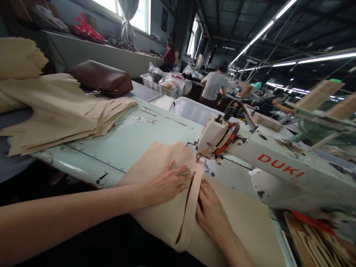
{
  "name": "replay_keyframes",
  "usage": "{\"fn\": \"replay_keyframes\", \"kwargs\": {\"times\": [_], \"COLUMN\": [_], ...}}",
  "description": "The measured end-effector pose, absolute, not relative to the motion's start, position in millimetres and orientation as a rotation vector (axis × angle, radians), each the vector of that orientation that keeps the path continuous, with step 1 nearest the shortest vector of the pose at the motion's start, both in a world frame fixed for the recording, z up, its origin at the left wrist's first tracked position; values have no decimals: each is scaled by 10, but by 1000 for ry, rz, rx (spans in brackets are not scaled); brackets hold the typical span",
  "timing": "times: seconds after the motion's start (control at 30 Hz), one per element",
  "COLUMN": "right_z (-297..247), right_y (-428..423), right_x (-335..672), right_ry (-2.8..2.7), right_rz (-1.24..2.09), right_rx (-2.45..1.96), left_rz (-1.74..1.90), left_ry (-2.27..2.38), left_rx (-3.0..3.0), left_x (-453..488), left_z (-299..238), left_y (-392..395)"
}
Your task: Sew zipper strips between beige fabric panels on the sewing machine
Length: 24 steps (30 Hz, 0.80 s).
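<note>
Beige, thin, flat panel [152, 163] with a long slit [185, 211] lies beneath my left hand [168, 181], its fingers slightly spread, and right hand [214, 213], its fingers close together; I cannot tell whether those pinch anything. The panel's far end reaches the off-white metal sewing machine [272, 159] on a worn, pale green tabletop [133, 137]. Farther left, my feed shows stacked beige sheets [66, 111] and a glossy dark-brown bag [101, 77].

you are in a sewing workshop, factory-like. evidence: right of frame, an industrial sewing machine [278, 161] with a beige sheet [239, 207] beneath; upper right, thread cones [319, 95] and long strip lights [286, 9]; left, a stack of cut beige pieces [66, 111]; upper centre, a co-worker [213, 89] bent forward.
</note>
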State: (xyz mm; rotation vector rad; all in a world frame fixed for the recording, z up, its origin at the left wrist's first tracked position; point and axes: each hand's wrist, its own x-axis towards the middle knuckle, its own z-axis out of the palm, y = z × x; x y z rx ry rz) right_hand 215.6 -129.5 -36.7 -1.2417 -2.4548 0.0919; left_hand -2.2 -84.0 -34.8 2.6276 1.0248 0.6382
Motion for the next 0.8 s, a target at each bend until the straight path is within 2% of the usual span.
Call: {"fn": "replay_keyframes", "kwargs": {"times": [0.37,0.6,0.8], "right_z": [-295,-11,228], "right_y": [-1255,-1279,-1218], "right_x": [2134,1586,1945], "right_ry": [-2494,-2506,-2161], "right_rz": [96,-75,-72], "right_rx": [-1258,-1607,-1854], "left_rz": [634,660,643], "left_ry": [1015,919,967], "left_rx": [2649,2775,2772], "left_x": [-12,-92,-80], "left_z": [-311,-483,-537], "left_y": [-868,-796,-776]}}
